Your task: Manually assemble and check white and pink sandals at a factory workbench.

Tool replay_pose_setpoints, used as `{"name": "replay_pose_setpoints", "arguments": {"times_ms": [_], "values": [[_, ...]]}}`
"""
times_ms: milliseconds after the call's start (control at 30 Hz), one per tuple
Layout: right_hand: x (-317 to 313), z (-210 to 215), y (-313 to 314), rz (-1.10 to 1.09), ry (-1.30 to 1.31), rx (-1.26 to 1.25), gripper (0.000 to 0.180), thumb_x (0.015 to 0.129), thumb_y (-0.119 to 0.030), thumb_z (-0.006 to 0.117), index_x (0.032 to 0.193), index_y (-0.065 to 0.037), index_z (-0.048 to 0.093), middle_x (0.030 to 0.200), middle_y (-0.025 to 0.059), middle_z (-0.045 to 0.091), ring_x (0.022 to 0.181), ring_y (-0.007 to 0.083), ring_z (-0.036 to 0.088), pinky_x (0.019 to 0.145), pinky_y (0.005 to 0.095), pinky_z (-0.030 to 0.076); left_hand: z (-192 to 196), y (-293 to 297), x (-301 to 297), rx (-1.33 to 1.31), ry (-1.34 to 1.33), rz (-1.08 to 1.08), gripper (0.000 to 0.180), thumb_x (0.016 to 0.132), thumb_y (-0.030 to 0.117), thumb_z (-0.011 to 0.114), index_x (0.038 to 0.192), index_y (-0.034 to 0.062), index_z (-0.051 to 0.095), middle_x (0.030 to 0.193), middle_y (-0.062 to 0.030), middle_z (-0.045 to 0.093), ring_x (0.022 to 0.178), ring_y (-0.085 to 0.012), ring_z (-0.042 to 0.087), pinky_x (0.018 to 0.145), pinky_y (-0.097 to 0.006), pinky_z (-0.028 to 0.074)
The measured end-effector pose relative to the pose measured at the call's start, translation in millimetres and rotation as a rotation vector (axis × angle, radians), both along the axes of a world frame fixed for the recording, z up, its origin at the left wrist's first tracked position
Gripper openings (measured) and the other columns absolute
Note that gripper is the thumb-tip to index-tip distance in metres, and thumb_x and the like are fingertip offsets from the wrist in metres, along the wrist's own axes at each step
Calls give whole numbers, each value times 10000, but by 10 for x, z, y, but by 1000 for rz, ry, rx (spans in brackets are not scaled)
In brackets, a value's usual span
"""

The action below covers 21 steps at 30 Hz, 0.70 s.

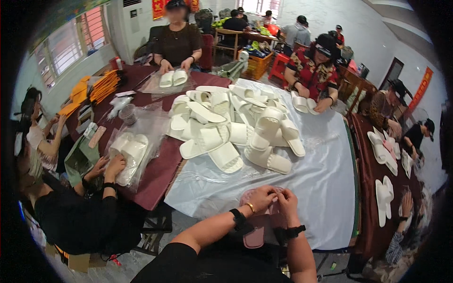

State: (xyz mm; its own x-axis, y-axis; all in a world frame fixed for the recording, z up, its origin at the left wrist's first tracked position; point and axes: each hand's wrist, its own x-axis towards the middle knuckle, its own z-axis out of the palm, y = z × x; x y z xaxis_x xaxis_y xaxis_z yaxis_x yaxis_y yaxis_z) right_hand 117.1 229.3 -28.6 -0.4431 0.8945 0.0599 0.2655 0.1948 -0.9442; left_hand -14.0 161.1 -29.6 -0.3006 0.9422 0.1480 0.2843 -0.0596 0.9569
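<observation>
The fingers (265,193) of the left hand (261,197) are curled in tight and pinch the top edge of a pink slipper (255,234). The fingers of the right hand (287,200) are bent the same way and pinch the same edge just beside them, so the two hands touch. Both hands are closed on the slipper. I cannot tell if there is one pink slipper or two stacked together, because the hands cover the top part.

The pink slipper sits at the near edge of the worktop (325,188), on a shiny white sheet (311,170). Its lower end hangs over the edge, toward the person's lap. That could go wrong: if the pinch slips, the slipper could slide off and drop to the floor.

The sheet looks smooth and slippery. A hard pull on the slipper could drag the sheet along with it.

Farther out, in the middle of the worktop, is a big pile of white slippers (231,127). They lie on top of each other in a loose heap. Some look ready to tip. If the sheet gets tugged, the heap could slide or spill toward the near edge.

Other people sit all around and work with their own slippers. One at the left presses down on white slippers in a clear bag (130,151). Two across the worktop each hold a white pair. A bump on the worktop could shake the pile loose.
</observation>
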Motion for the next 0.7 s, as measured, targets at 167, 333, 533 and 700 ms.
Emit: {"name": "replay_pose_setpoints", "arguments": {"times_ms": [167, 333, 533, 700], "values": [[-88, 121, 0, 52, -56, -1, 135, 814, -107, 592, 744, 8, 589, 642, 14, 589, 571, 80, 519, 499, 252, 418, -247, 82, -62, 44, -4, 18, 194, 818, 168, 595, 874, -4, 664, 855, -162, 645, 798, -285, 616, 728, -359, 477], [27, -5, 162, 89, -81, -54, 208, 867, -182, 638, 827, 21, 619, 701, 44, 625, 632, 102, 559, 566, 255, 453, -34, 55, -11, 7, -38, 32, 202, 819, 182, 599, 885, 4, 666, 848, -161, 647, 805, -282, 620, 726, -362, 479], [84, 9, 116, 86, 101, -181, 157, 868, -140, 630, 844, 8, 582, 703, 15, 578, 631, 71, 520, 554, 216, 430, -84, 23, -9, -11, 31, 18, 218, 830, 205, 599, 929, 24, 669, 880, -165, 653, 839, -294, 622, 753, -361, 481], [41, 122, 71, 68, 50, -154, 195, 871, -169, 617, 814, 15, 591, 717, 26, 592, 638, 79, 530, 558, 239, 441, -189, 67, 40, 77, 65, 5, 241, 831, 204, 595, 990, 33, 654, 920, -169, 648, 852, -303, 619, 760, -363, 483]]}}
